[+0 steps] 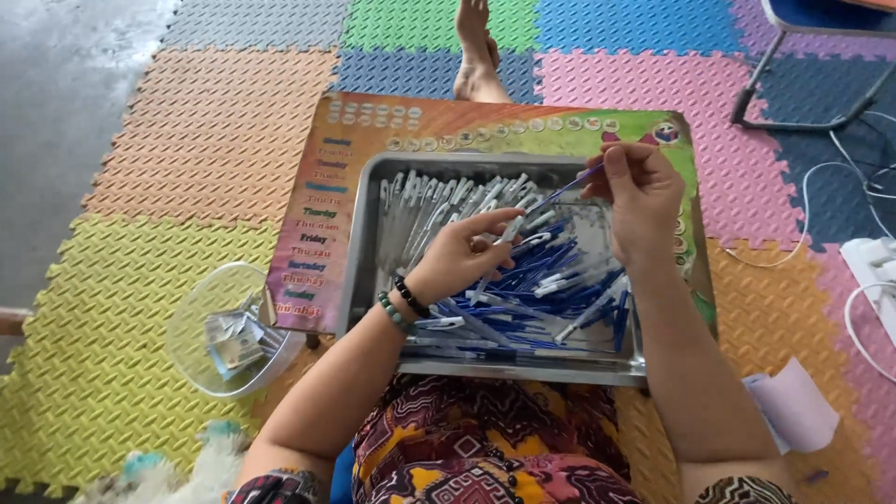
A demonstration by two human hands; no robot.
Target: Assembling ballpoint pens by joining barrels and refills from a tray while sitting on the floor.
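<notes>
A metal tray (373,271) rests on a colourful low board (327,177) in front of me. It is full of pen parts: white caps and barrels (429,198) at the back left, blue barrels (523,299) at the front right. My left hand (462,254) hovers over the tray's middle, pinching a white pen part (511,229) between thumb and fingers. Over the tray's far right corner, my right hand (639,196) holds a thin blue pen refill (560,191) that slants down toward the left hand. Bead bracelets circle my left wrist.
A clear plastic bowl (201,308) with small packets sits left of the board on the foam puzzle mat. My bare foot (476,51) stretches beyond the board. A pale paper (793,406) lies at right, with white cables (840,177) and a chair frame (803,93) beyond.
</notes>
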